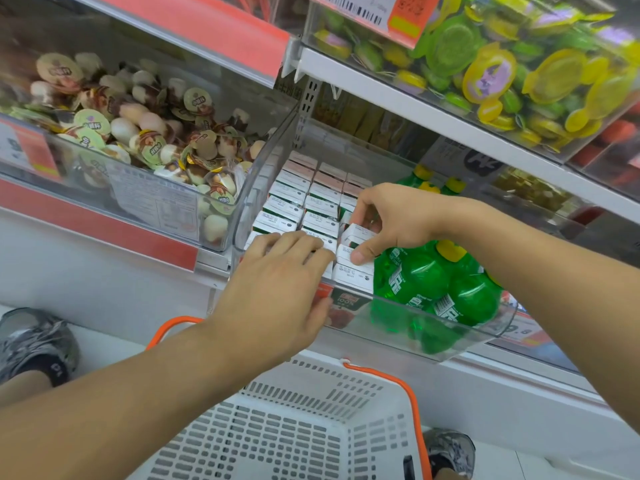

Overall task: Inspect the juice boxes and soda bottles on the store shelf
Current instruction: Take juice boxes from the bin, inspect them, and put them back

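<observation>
While your right hand (391, 223) pinches one juice box (356, 233), its tight-packed neighbours may lift along. Your left hand (277, 289) lies on the front row, fingers (311, 247) together; the soda bottles (446, 285) could topple.

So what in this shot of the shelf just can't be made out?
All in the head view:
- Date print on the juice boxes: too small to read.
- Front boxes: partly covered by the left hand and right hand.
- Soda bottles: labels warped through the clear bin; rear ones hidden by the right forearm.
- Price tag below the bin: mostly hidden behind it.
- Top-shelf label: cut off by the upper edge.
</observation>
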